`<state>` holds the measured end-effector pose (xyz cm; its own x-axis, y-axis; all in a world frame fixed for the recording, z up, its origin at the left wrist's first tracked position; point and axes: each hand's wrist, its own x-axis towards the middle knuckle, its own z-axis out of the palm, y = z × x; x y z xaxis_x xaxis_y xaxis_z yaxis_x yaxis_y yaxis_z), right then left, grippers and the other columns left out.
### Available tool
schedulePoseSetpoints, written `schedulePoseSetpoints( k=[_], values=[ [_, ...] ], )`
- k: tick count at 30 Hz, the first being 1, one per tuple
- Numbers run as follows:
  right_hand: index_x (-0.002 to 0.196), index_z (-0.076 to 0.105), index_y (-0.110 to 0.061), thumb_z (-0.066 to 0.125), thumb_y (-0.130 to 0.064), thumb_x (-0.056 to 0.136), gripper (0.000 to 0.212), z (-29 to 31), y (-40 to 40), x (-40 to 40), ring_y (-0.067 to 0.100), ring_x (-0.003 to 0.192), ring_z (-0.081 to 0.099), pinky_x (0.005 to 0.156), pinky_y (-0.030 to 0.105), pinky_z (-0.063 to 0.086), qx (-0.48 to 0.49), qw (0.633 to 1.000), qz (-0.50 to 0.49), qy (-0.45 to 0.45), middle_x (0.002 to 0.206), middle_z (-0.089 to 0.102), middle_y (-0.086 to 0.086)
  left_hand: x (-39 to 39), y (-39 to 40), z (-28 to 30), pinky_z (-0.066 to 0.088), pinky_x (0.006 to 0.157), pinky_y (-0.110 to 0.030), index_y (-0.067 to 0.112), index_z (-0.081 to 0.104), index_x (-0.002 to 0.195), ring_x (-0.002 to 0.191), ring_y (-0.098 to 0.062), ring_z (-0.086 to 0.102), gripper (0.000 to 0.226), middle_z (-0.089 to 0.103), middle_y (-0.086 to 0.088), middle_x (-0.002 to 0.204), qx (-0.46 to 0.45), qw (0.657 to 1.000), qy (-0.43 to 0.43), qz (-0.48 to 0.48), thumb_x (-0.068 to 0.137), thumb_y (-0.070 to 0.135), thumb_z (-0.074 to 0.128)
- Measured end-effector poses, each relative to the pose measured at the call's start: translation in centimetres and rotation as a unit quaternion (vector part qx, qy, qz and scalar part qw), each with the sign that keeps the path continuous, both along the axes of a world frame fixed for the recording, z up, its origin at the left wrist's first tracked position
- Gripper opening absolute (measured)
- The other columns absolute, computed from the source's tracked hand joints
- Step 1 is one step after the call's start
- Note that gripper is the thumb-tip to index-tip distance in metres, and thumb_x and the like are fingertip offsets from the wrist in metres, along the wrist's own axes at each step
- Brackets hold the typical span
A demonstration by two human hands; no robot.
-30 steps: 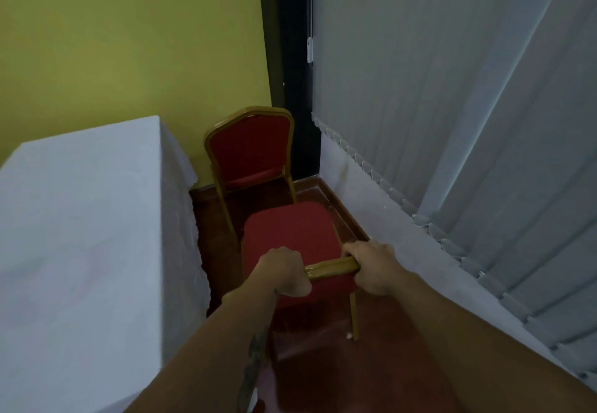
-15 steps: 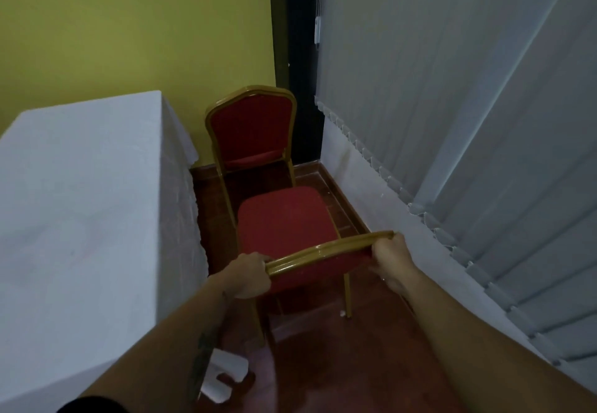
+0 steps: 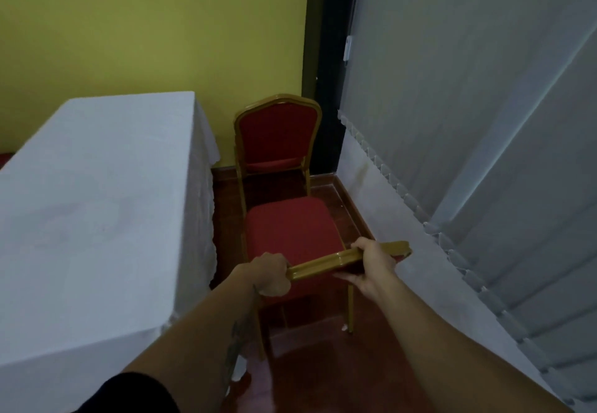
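Observation:
A red padded chair point(image 3: 290, 235) with a gold frame stands on the dark red floor just in front of me, its back toward me. My left hand point(image 3: 269, 275) grips the left end of the gold top rail point(image 3: 326, 262) of its backrest. My right hand point(image 3: 371, 265) holds the same rail further right, thumb over the top and fingers underneath. A second red and gold chair point(image 3: 277, 139) stands beyond it against the yellow wall, facing me.
A table under a white cloth point(image 3: 97, 202) fills the left side, close to the near chair. Grey vertical blinds point(image 3: 468, 121) and a low white ledge point(image 3: 397, 218) run along the right. The floor strip between them is narrow.
My hands first spread from the middle of the top rail toward its ends. The right hand has since come back inward along the rail. The camera view has drawn back a little.

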<state>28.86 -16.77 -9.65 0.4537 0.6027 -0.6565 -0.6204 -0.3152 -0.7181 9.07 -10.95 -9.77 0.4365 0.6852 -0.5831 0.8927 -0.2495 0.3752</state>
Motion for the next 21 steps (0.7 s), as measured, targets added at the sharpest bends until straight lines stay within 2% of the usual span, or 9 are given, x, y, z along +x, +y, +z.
schedulePoseSetpoints(
  k=[3, 5, 7, 10, 13, 16, 19, 21],
  values=[
    [0.134, 0.05, 0.0, 0.062, 0.002, 0.079, 0.056, 0.3, 0.8, 1.6, 0.037, 0.095, 0.067, 0.062, 0.066, 0.059, -0.002, 0.999, 0.025, -0.027, 0.108, 0.061, 0.021, 1.3, -0.1, 0.1, 0.061, 0.077, -0.037, 0.011, 0.065, 0.115, 0.087, -0.023, 0.07, 0.037, 0.066, -0.001, 0.089, -0.006, 1.0, 0.023, 0.01, 0.077, 0.013, 0.062],
    [0.13, 0.052, 0.0, 0.061, 0.0, 0.08, 0.051, 0.2, 1.6, 3.1, 0.037, 0.095, 0.067, 0.061, 0.064, 0.06, 0.0, 0.997, 0.064, -0.036, 0.109, 0.06, 0.021, 2.5, -0.4, 0.2, 0.061, 0.083, -0.041, 0.01, 0.066, 0.116, 0.09, -0.024, 0.069, 0.043, 0.067, -0.003, 0.096, -0.009, 0.999, 0.033, 0.026, 0.073, 0.016, 0.066],
    [0.122, 0.055, -0.001, 0.061, -0.001, 0.081, 0.042, 0.4, 2.5, 4.8, 0.036, 0.093, 0.067, 0.064, 0.064, 0.061, -0.001, 0.993, 0.108, -0.039, 0.105, 0.061, 0.02, 3.8, -0.6, 0.3, 0.06, 0.086, -0.044, 0.01, 0.066, 0.111, 0.092, -0.025, 0.069, 0.04, 0.068, -0.005, 0.098, -0.017, 0.998, 0.042, 0.039, 0.072, 0.017, 0.069],
    [0.106, 0.057, -0.002, 0.06, -0.002, 0.084, 0.022, 0.2, 4.1, 7.7, 0.035, 0.09, 0.068, 0.071, 0.064, 0.061, 0.01, 0.983, 0.178, -0.044, 0.096, 0.061, 0.019, 6.3, -1.0, 0.5, 0.059, 0.087, -0.044, 0.013, 0.063, 0.09, 0.091, -0.027, 0.069, 0.017, 0.065, -0.005, 0.09, -0.007, 0.996, 0.054, 0.063, 0.076, 0.018, 0.071],
    [0.09, 0.057, -0.003, 0.059, -0.003, 0.084, 0.006, 0.3, 5.8, 9.7, 0.036, 0.091, 0.067, 0.076, 0.066, 0.059, 0.022, 0.97, 0.236, -0.045, 0.093, 0.061, 0.018, 8.4, -1.6, 1.0, 0.06, 0.083, -0.045, 0.019, 0.057, 0.077, 0.089, -0.027, 0.068, 0.015, 0.064, -0.003, 0.088, 0.006, 0.993, 0.06, 0.102, 0.073, 0.021, 0.072],
    [0.088, 0.056, -0.004, 0.059, -0.004, 0.082, 0.006, 0.2, 7.1, 11.1, 0.037, 0.093, 0.068, 0.075, 0.065, 0.059, 0.018, 0.954, 0.296, -0.046, 0.092, 0.061, 0.018, 10.0, -2.5, 0.9, 0.059, 0.078, -0.04, 0.022, 0.055, 0.072, 0.086, -0.026, 0.068, 0.017, 0.063, -0.001, 0.083, 0.006, 0.988, 0.061, 0.143, 0.074, 0.022, 0.072],
    [0.086, 0.054, -0.004, 0.057, -0.004, 0.084, 0.004, 0.2, 8.7, 12.2, 0.034, 0.086, 0.066, 0.072, 0.063, 0.06, 0.015, 0.938, 0.343, -0.048, 0.082, 0.058, 0.016, 11.5, -2.9, 0.6, 0.053, 0.063, -0.034, 0.022, 0.056, 0.07, 0.075, -0.02, 0.065, 0.018, 0.063, 0.0, 0.079, 0.004, 0.983, 0.057, 0.176, 0.074, 0.024, 0.074],
    [0.084, 0.053, -0.004, 0.057, -0.005, 0.083, 0.004, 0.1, 9.8, 12.7, 0.035, 0.085, 0.065, 0.067, 0.061, 0.061, 0.014, 0.929, 0.366, -0.05, 0.081, 0.056, 0.015, 12.3, -3.1, 0.4, 0.055, 0.064, -0.034, 0.018, 0.06, 0.077, 0.076, -0.021, 0.066, 0.017, 0.066, -0.003, 0.084, 0.004, 0.978, 0.053, 0.201, 0.073, 0.027, 0.074]
  ],
)
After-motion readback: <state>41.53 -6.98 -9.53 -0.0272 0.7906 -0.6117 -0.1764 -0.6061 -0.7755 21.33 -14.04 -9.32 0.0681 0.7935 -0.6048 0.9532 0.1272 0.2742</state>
